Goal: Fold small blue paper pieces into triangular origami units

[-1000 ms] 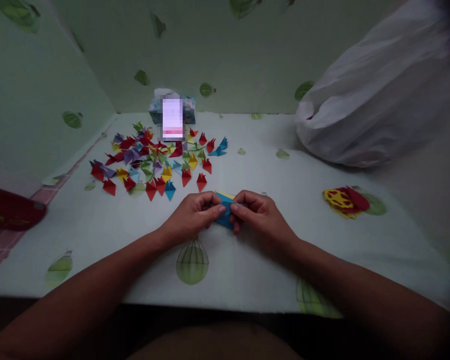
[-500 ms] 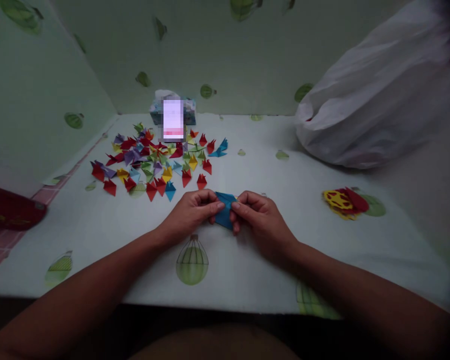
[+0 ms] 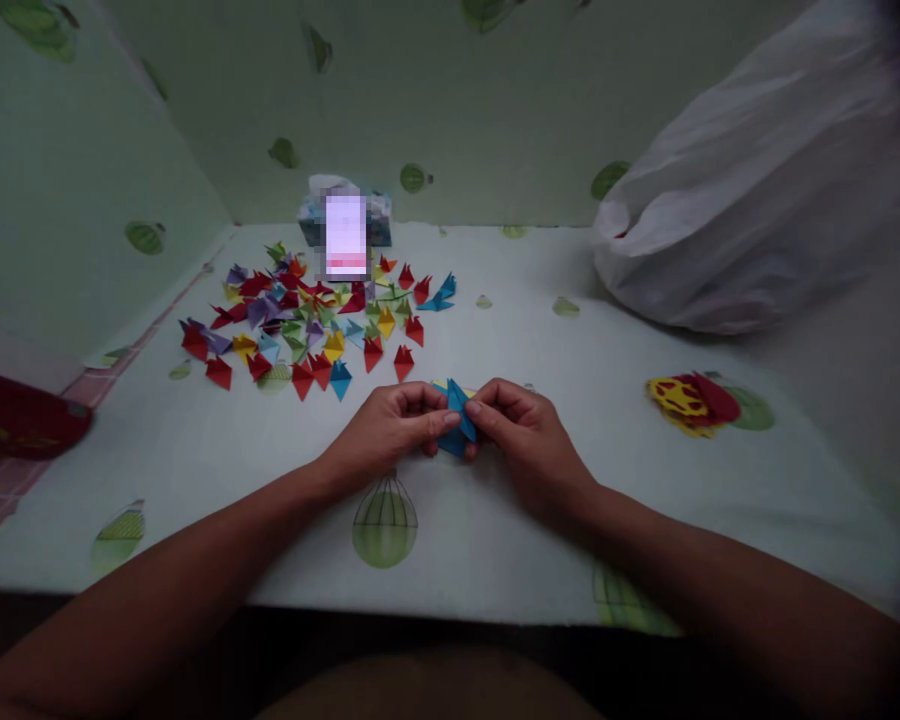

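Note:
Between my two hands is a small folded blue origami paper [image 3: 457, 412], held above the near middle of the table, with a raised narrow flap and a bit of yellow at its top edge. My left hand [image 3: 412, 418] pinches its left side between thumb and fingers. On the right side, the thumb and fingers of my right hand [image 3: 511, 425] grip the flap; some fingertips are hidden behind the paper. Beyond my hands, to the left, lie many folded paper birds [image 3: 319, 368] in red, purple, green, yellow and blue.
A lit phone [image 3: 346, 235] leans against a tissue box [image 3: 381, 220] at the back. On the right stands a big white plastic bag [image 3: 690, 250]. Yellow and red cut-out pieces [image 3: 679, 397] lie nearer. A dark red object [image 3: 26, 415] sits at the left edge of the table [image 3: 292, 565].
The blue paper, flat and wide before, now shows a narrow flap standing up and a yellow edge. My fingers have shifted slightly on it; the birds stay put.

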{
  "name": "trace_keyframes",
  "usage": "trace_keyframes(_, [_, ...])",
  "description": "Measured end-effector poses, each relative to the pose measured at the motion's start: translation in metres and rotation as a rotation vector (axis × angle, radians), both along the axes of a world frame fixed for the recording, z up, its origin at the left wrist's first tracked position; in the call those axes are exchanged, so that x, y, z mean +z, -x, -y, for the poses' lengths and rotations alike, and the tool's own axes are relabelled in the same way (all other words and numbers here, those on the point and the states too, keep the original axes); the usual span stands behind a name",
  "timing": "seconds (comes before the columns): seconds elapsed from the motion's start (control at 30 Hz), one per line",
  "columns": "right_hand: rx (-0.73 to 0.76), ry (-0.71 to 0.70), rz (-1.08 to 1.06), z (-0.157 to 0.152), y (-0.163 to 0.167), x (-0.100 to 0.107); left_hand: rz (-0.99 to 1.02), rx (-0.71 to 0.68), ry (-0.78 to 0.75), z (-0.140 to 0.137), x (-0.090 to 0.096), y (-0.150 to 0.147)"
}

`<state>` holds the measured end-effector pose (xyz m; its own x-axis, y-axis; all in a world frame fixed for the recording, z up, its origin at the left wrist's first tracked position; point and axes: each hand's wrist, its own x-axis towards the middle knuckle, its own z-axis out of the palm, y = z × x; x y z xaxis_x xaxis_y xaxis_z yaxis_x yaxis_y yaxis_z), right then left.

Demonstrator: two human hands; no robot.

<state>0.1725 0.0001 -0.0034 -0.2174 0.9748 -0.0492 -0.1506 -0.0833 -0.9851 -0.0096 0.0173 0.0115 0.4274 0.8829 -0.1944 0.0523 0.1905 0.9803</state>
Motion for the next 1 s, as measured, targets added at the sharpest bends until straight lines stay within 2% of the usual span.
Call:
trace_keyframes(0.27, [0.064,0.032,-0.039,0.0003,0.0002,-0.0044,-0.001,0.027,-0.077,0.0015,0.0011,0.0015])
trace_keyframes(0.4, [0.047,0.030,-0.027,0.0016,0.0002,-0.0006,0.007,0.053,-0.091,0.0018,0.0011,0.0005])
trace_keyframes(0.57, [0.070,-0.076,0.195,0.0065,0.0036,0.0043,0.068,0.105,-0.039,0.0046,-0.0030,-0.0031])
trace_keyframes(0.67, [0.075,-0.114,0.266,0.0081,0.0053,0.0047,0.047,0.167,-0.087,0.0071,-0.0047,-0.0029])
trace_keyframes(0.83, [0.140,-0.037,0.139,0.0077,0.0043,0.0045,0.039,0.180,-0.141,0.0104,-0.0030,-0.0009])
trace_keyframes(0.93, [0.188,0.007,0.046,0.0062,0.0029,0.0039,0.053,0.161,-0.105,0.0088,-0.0033,-0.0006])
trace_keyframes(1.0, [0.169,0.018,0.020,0.0045,0.0019,0.0029,0.065,0.145,-0.080,0.0064,-0.0045,-0.0009])
